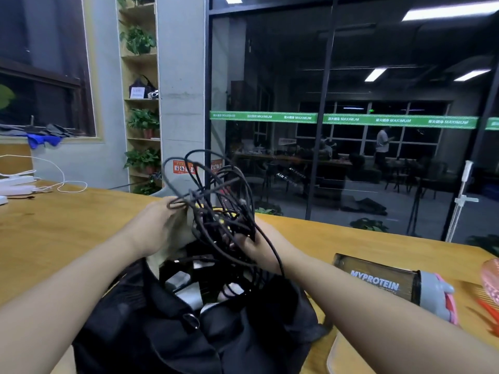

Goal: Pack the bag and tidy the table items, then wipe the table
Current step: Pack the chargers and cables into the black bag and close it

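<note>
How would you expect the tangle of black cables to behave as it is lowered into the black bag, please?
Probably floppy and springy: the tangle of black cables arches in loose loops above both hands. Loops could catch on the black bag at its opening, since several already trail into it. It looks light, as the left hand and right hand hold it easily.

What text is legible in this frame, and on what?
"MYPROTEIN": dark shaker bottle lying on the table.
"MAXIMUM", repeated: green strip across the glass wall; the characters beside it are too blurred.
"AIR POWER": white letters on the glass, faint.
Red sign on the pillar: unreadable.
White card on the shelf: too small to read.
</note>
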`<state>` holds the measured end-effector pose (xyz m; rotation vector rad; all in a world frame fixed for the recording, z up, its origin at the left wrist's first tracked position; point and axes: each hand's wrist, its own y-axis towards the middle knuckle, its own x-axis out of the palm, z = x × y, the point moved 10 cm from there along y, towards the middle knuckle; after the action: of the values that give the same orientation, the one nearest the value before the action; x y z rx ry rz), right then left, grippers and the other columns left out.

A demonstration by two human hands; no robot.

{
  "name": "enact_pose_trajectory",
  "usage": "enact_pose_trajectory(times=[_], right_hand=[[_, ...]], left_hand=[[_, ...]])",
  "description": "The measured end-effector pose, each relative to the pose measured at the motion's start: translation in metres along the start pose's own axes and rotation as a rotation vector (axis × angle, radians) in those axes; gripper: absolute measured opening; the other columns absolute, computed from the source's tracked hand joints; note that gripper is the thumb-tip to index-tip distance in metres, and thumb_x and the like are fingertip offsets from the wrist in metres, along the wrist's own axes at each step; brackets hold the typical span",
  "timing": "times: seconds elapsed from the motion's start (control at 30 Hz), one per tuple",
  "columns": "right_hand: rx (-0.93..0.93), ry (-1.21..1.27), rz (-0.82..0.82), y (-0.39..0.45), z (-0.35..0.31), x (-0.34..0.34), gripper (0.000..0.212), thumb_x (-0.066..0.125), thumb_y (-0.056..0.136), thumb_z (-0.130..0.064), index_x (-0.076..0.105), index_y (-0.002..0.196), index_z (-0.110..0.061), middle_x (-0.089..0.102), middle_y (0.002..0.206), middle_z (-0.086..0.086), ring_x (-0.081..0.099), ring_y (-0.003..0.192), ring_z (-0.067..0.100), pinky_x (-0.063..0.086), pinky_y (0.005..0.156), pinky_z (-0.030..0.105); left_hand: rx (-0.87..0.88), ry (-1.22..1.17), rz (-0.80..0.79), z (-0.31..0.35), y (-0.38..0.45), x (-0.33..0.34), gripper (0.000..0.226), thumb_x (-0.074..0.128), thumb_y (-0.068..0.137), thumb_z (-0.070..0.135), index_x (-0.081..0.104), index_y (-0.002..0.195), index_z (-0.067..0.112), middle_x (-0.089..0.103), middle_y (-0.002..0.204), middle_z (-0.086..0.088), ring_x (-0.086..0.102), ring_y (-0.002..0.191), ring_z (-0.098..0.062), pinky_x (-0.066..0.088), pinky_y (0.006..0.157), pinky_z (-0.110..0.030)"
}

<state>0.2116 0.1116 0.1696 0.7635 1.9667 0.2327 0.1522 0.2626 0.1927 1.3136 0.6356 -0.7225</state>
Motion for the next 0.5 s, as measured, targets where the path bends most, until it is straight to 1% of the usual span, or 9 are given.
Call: enact_pose_trajectory(times=[0.07, 0.1, 0.13, 0.17, 0.2, 0.27, 0.33, 0.4, 0.5], right_hand=[[0.038, -0.112, -0.102, -0.003, 0.008, 0.005, 0.02, 0.038, 0.098, -0.019, 0.043, 0.117, -0.022, 0.05, 0.087, -0.014, 0.05, 0.079, 0.008, 0.038, 0.067, 0.024], [0.082, -0.168, -0.163, -0.006, 0.014, 0.008, 0.018, 0.038, 0.098, -0.02, 0.04, 0.116, -0.023, 0.048, 0.082, -0.013, 0.049, 0.073, 0.009, 0.037, 0.062, 0.025], [0.116, -0.233, -0.209, -0.009, 0.021, 0.009, 0.012, 0.039, 0.098, -0.019, 0.037, 0.109, -0.024, 0.049, 0.08, -0.009, 0.049, 0.071, 0.013, 0.037, 0.059, 0.028], [0.133, -0.299, -0.233, -0.011, 0.026, 0.01, 0.012, 0.04, 0.098, -0.017, 0.034, 0.103, -0.026, 0.053, 0.082, -0.004, 0.05, 0.071, 0.017, 0.04, 0.059, 0.031], [0.142, -0.356, -0.241, -0.012, 0.031, 0.01, 0.017, 0.04, 0.097, -0.013, 0.032, 0.1, -0.027, 0.058, 0.087, 0.002, 0.053, 0.073, 0.021, 0.044, 0.061, 0.035], [0.168, -0.442, -0.245, -0.012, 0.037, 0.008, 0.026, 0.04, 0.093, -0.004, 0.033, 0.105, -0.025, 0.062, 0.095, 0.009, 0.057, 0.077, 0.026, 0.05, 0.067, 0.042], [0.188, -0.494, -0.248, -0.013, 0.042, 0.003, 0.031, 0.04, 0.09, 0.001, 0.034, 0.11, -0.022, 0.063, 0.097, 0.009, 0.057, 0.08, 0.028, 0.051, 0.07, 0.044], [0.194, -0.535, -0.256, -0.013, 0.044, -0.001, 0.031, 0.039, 0.089, 0.002, 0.034, 0.109, -0.02, 0.062, 0.098, 0.009, 0.056, 0.081, 0.029, 0.051, 0.07, 0.043], [0.193, -0.618, -0.291, -0.012, 0.041, 0.001, 0.035, 0.037, 0.086, 0.008, 0.032, 0.109, -0.017, 0.057, 0.088, 0.008, 0.051, 0.074, 0.028, 0.045, 0.062, 0.039]], left_hand=[[0.097, -0.004, 0.063, 0.016, 0.005, -0.009, 0.033, 0.051, 0.076, -0.006, 0.065, 0.105, -0.002, 0.062, 0.112, -0.018, 0.056, 0.1, -0.001, 0.031, 0.088, 0.002], [0.03, 0.018, 0.114, 0.004, 0.01, -0.015, 0.029, 0.053, 0.082, 0.003, 0.063, 0.108, -0.004, 0.061, 0.114, -0.022, 0.057, 0.097, 0.005, 0.036, 0.086, -0.001], [-0.028, 0.068, 0.095, -0.005, 0.013, -0.015, 0.031, 0.053, 0.086, 0.003, 0.059, 0.117, -0.001, 0.057, 0.123, -0.022, 0.059, 0.102, 0.001, 0.039, 0.089, -0.009], [-0.096, 0.049, 0.013, -0.02, 0.015, -0.006, 0.041, 0.053, 0.086, -0.004, 0.052, 0.125, 0.009, 0.051, 0.132, -0.017, 0.055, 0.114, -0.01, 0.037, 0.097, -0.016], [-0.076, 0.061, -0.057, -0.022, 0.013, 0.001, 0.056, 0.053, 0.081, -0.012, 0.046, 0.127, 0.02, 0.045, 0.139, -0.012, 0.047, 0.124, -0.02, 0.032, 0.105, -0.024], [-0.059, 0.187, -0.14, -0.026, 0.0, 0.009, 0.074, 0.041, 0.075, -0.019, 0.043, 0.133, 0.028, 0.033, 0.148, 0.0, 0.031, 0.131, -0.025, 0.027, 0.109, -0.033], [-0.135, 0.262, -0.179, -0.035, -0.013, 0.006, 0.085, 0.033, 0.074, -0.018, 0.032, 0.142, 0.032, 0.02, 0.151, 0.007, 0.023, 0.126, -0.024, 0.031, 0.103, -0.035], [-0.221, 0.31, -0.195, -0.035, -0.021, 0.003, 0.092, 0.03, 0.073, -0.016, 0.021, 0.143, 0.043, 0.012, 0.151, 0.008, 0.021, 0.122, -0.023, 0.036, 0.095, -0.033], [-0.25, 0.35, -0.263, -0.032, -0.027, 0.013, 0.095, 0.032, 0.073, -0.015, 0.011, 0.143, 0.047, 0.012, 0.148, 0.007, 0.024, 0.119, -0.02, 0.038, 0.087, -0.027]])
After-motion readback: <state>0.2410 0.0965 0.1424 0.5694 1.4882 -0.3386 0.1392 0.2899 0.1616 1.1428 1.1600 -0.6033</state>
